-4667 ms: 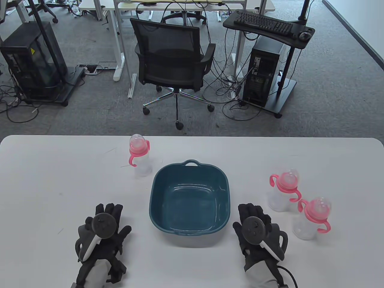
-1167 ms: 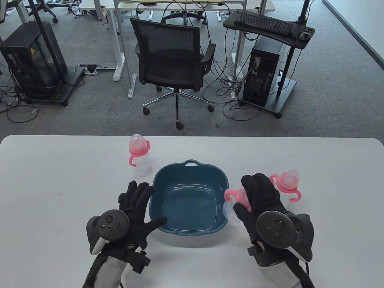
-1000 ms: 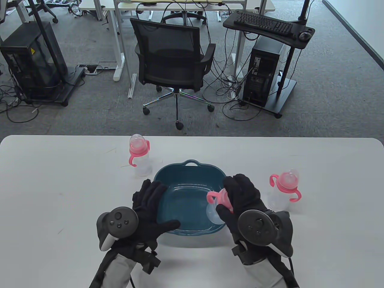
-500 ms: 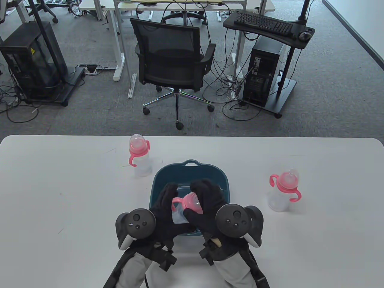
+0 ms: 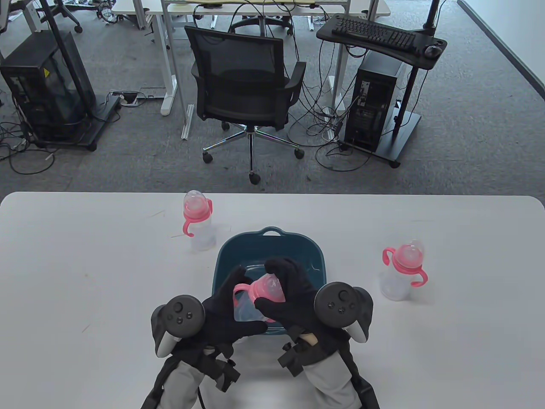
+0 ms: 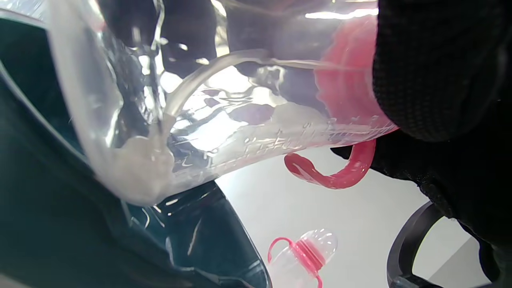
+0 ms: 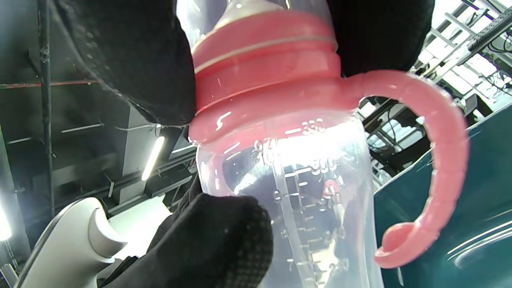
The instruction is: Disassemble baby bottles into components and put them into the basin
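Both hands hold one baby bottle (image 5: 257, 298) tilted over the near part of the dark teal basin (image 5: 269, 238). My left hand (image 5: 232, 306) grips its clear body (image 6: 224, 120) from below. My right hand (image 5: 285, 294) curls round its pink collar (image 7: 264, 80) and clear cap. The pink side handles (image 7: 436, 160) stick out free. A second capped bottle (image 5: 198, 219) stands upright left of the basin's far corner. A third bottle (image 5: 402, 270) stands upright to the basin's right, also seen in the left wrist view as a small bottle (image 6: 302, 256).
The white table (image 5: 85, 264) runs wide on both sides of the basin. Beyond its far edge stand an office chair (image 5: 247, 85), desks, a keyboard stand (image 5: 379, 34) and computer towers on grey carpet.
My right hand lifted the nearer right bottle and carried it left over the basin. My left hand came in and took hold of the bottle's body; both hands have since shifted slightly left.
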Available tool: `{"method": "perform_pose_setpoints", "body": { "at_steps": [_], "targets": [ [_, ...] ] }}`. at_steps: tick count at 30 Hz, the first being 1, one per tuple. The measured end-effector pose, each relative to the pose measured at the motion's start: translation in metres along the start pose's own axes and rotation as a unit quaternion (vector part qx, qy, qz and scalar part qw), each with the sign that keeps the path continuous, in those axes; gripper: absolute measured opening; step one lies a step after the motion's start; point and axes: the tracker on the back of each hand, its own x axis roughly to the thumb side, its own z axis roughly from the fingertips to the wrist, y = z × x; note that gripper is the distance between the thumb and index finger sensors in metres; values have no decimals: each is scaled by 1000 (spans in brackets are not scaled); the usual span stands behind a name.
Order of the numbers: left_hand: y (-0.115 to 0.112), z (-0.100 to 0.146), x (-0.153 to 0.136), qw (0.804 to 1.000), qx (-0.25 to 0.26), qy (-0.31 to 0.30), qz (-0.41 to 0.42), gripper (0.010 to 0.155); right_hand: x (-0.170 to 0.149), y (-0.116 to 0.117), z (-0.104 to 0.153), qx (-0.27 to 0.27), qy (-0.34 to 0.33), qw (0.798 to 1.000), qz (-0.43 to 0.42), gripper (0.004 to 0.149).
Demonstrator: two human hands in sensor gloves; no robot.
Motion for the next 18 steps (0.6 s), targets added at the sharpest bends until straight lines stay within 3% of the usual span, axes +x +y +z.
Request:
{"method": "perform_pose_setpoints", "body": {
  "at_steps": [4, 9, 11, 13, 18],
  "targets": [
    [-4, -2, -11, 995, -35, 1, 97, 113, -2, -1, 1, 1, -2, 1000, -10, 78],
    [1, -1, -13, 995, -43, 16, 87, 111, -2, -4, 2, -8, -14, 1000, -25, 79],
    [-1, -2, -15, 995, -68, 32, 71, 111, 0, -5, 2, -10, -18, 999, -33, 79],
    [-4, -4, -16, 988, -125, 40, 80, 105, 2, -3, 2, 8, -21, 1000, -21, 79],
    [-1, -1, -15, 994, -78, 31, 63, 95, 1, -3, 1, 40, -20, 998, -55, 77]
  ]
}}
